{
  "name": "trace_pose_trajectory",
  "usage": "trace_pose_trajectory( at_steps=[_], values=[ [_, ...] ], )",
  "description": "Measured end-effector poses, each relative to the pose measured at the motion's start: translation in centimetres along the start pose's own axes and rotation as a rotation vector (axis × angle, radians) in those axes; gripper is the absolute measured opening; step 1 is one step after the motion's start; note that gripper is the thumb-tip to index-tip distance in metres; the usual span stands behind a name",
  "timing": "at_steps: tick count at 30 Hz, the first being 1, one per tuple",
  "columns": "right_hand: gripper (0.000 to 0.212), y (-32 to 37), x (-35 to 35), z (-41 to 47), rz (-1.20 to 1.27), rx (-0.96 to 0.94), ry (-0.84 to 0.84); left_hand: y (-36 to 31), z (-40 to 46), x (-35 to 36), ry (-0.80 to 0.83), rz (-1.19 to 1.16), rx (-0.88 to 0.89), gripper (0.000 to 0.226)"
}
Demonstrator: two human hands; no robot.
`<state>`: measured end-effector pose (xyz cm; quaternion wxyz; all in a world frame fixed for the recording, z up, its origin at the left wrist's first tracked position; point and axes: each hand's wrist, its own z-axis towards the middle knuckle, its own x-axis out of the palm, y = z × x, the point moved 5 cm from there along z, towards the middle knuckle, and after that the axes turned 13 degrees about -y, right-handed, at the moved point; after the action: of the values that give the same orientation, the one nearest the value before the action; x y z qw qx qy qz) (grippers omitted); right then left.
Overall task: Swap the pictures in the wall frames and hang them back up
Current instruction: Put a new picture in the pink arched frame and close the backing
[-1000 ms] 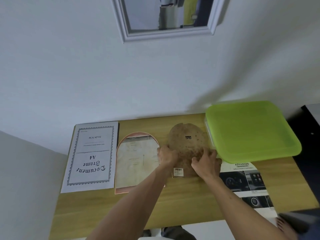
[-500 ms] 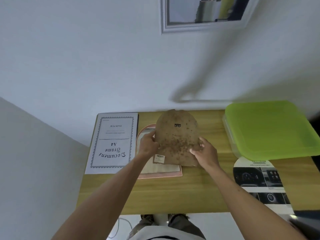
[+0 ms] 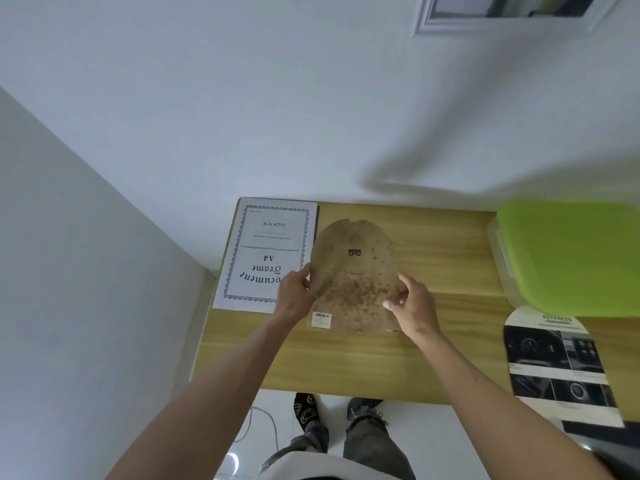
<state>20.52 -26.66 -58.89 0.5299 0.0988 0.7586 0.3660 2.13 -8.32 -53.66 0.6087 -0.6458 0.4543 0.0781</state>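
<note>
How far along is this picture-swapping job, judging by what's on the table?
Partly done, it seems. Frames are down: the A4 document sheet and an arch-shaped car picture lie loose on the table. In hand: the left hand and right hand hold the arched brown backing board by its sides. Left: refitting pictures and hanging; one white frame is on the wall.

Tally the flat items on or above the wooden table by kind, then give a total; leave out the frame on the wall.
Brown arched backing boards, held by left hand and right hand: 1
White A4 document sheets: 1
Arched car printouts: 1
Green-lidded boxes: 1
Total: 4
</note>
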Motion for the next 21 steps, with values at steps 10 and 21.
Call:
trace_pose_trajectory(
  at_steps=[10,21],
  values=[
    [0.077,-0.5,-0.3,-0.1,0.010,0.035,-0.027,1.2,1.4,1.0,0.006,-0.012,-0.039,0.059],
    [0.074,0.7,-0.2,0.7,-0.043,0.037,-0.014,1.5,2.3,1.2,-0.029,-0.070,-0.086,0.072]
  ],
)
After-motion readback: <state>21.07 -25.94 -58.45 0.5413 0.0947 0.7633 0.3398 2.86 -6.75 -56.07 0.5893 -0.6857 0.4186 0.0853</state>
